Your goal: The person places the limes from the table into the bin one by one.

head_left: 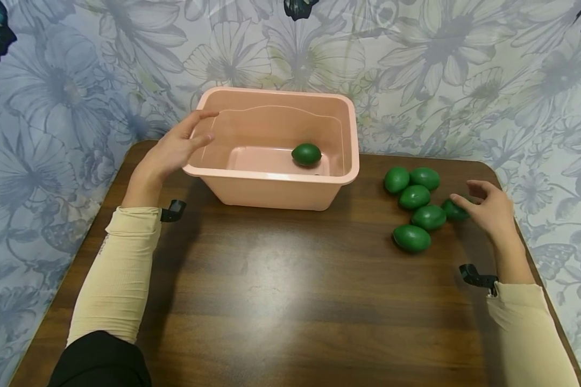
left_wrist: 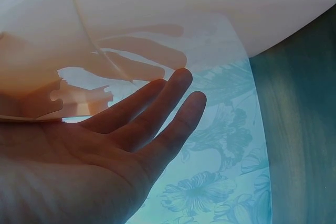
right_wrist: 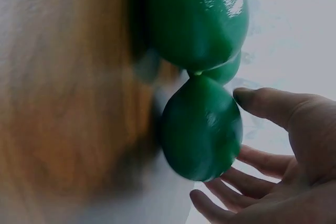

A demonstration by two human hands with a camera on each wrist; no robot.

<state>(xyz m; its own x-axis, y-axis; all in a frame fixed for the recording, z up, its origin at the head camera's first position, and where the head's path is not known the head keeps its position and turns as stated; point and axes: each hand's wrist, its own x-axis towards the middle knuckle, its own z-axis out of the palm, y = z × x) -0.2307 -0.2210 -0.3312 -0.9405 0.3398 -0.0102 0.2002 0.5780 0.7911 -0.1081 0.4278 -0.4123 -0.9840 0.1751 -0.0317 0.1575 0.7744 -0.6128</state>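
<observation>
In the head view my left hand (head_left: 171, 145) holds the left rim of a pink plastic basin (head_left: 271, 191), with thumb and index finger over the edge. Its other fingers reach straight along the outer wall in the left wrist view. One green lime (head_left: 306, 154) lies on the basin's floor. My right hand (head_left: 491, 209) is at the rightmost lime (head_left: 454, 210) of a cluster on the table. The right wrist view shows its thumb beside this lime (right_wrist: 202, 129) and the spread fingers on the far side.
Several more limes, including the front one (head_left: 411, 238), lie close together right of the basin on the brown wooden table (head_left: 271, 301). Floral-patterned covering (head_left: 431, 80) rises behind the table's back edge.
</observation>
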